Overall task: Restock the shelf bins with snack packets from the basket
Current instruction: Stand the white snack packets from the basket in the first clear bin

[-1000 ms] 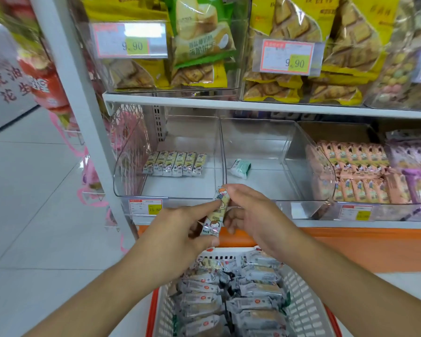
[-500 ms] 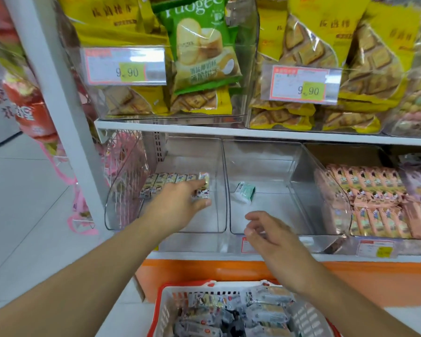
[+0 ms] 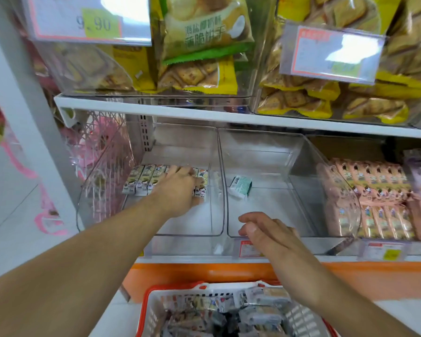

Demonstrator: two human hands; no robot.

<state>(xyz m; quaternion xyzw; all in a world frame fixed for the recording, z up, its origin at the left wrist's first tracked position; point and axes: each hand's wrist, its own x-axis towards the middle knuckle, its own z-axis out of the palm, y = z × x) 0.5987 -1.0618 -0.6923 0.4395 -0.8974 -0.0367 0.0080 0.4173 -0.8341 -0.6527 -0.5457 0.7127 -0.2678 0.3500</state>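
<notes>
A row of small cream snack packets [image 3: 141, 178] lies at the back of the clear left bin [image 3: 192, 233]. My left hand [image 3: 178, 190] reaches into that bin, with its fingers lying flat over the row. Its thumb touches the rightmost packet [image 3: 203, 182]. My right hand [image 3: 267, 234] hovers in front of the clear middle bin [image 3: 277, 166], loosely curled and holding nothing. The red-rimmed white basket [image 3: 153, 295] sits below, full of several wrapped snack packets [image 3: 229, 312].
One green packet [image 3: 240, 186] lies in the middle bin. The bin to the right holds pink packets [image 3: 374, 190]. Above, a white shelf [image 3: 156, 108] carries bins of yellow biscuit bags [image 3: 197, 74]. A white upright post [image 3: 17, 93] stands at the left.
My left hand carried a packet from above the basket into the left bin and set it at the right end of the row. My right hand let go and stayed in front.
</notes>
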